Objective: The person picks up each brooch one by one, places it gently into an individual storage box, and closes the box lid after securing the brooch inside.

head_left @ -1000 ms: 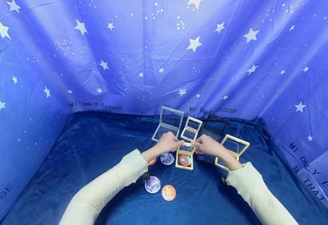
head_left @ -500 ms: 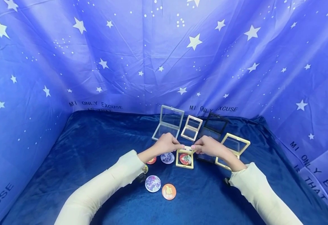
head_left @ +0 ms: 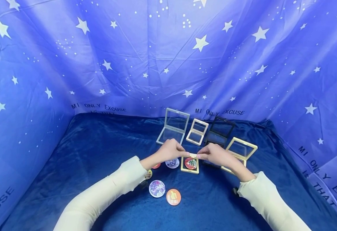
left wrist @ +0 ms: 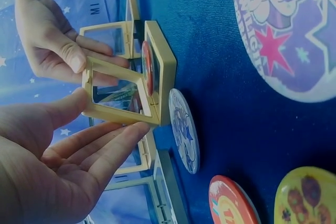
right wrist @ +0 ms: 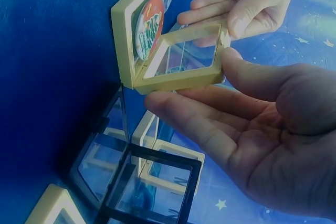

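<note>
A small yellow hinged display frame [head_left: 183,168] lies on the blue cloth with its clear-windowed lid [right wrist: 184,84] tilted partway over the base. Inside the base sits a round red badge [head_left: 190,163] with a Christmas tree on it, seen edge-on in the left wrist view. My left hand [head_left: 171,150] pinches the lid's left top corner between thumb and fingers. At the right top corner, my right hand [head_left: 216,154] pinches the same lid, its thumb on the rim and fingers behind. Both thumbs press near the lid's free edge.
Behind stand other opened frames: grey [head_left: 157,139], cream [head_left: 188,138], black [head_left: 231,128] and larger yellow [head_left: 253,147]. Several round badges lie left and in front, including a purple one [head_left: 157,188] and an orange thumbs-up one [head_left: 173,197]. A starry curtain [head_left: 145,48] encloses the back.
The lid of the small yellow frame has swung from nearly upright forward and down toward its base. Both hands have moved slightly lower with it, still pinching its corners.
</note>
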A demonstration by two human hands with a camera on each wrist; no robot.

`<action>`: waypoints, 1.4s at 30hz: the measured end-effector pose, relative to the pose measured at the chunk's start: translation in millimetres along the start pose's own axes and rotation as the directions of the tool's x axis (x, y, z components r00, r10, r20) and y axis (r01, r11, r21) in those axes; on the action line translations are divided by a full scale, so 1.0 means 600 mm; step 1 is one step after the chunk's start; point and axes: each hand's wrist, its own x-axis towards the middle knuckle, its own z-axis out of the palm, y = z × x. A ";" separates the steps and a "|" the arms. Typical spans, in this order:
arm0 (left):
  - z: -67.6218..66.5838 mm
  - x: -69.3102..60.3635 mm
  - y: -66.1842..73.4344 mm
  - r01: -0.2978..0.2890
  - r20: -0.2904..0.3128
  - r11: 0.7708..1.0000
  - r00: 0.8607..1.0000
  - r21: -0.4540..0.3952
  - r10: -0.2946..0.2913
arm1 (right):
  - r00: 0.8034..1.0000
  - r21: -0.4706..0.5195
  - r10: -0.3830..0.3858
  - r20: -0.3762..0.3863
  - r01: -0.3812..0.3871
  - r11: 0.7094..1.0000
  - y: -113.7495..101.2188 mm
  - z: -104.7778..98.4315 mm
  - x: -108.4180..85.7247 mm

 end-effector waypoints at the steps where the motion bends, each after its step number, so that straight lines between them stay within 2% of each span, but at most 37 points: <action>1: 0.000 0.000 0.000 0.000 -0.003 1.000 1.000 0.004 0.000 | 1.000 -0.003 -0.001 -0.004 0.001 1.000 0.000 0.001 0.000; 13: 0.004 0.006 -0.006 0.015 -0.049 0.999 0.999 0.032 -0.014 | 0.998 -0.013 -0.009 -0.062 0.008 1.000 -0.002 0.005 0.008; 23: 0.005 0.011 -0.010 0.012 -0.080 0.999 0.997 0.034 -0.010 | 0.995 -0.009 0.036 -0.090 -0.037 0.999 -0.003 0.005 0.018; 33: 0.007 0.018 -0.019 0.032 -0.099 0.998 0.995 0.056 -0.027 | 0.988 0.006 0.079 -0.135 -0.079 0.997 -0.006 0.017 0.023; 42: 0.005 0.022 -0.019 0.024 -0.099 0.998 0.995 0.049 -0.019 | 0.984 -0.015 0.072 -0.161 -0.075 0.997 -0.007 0.022 0.024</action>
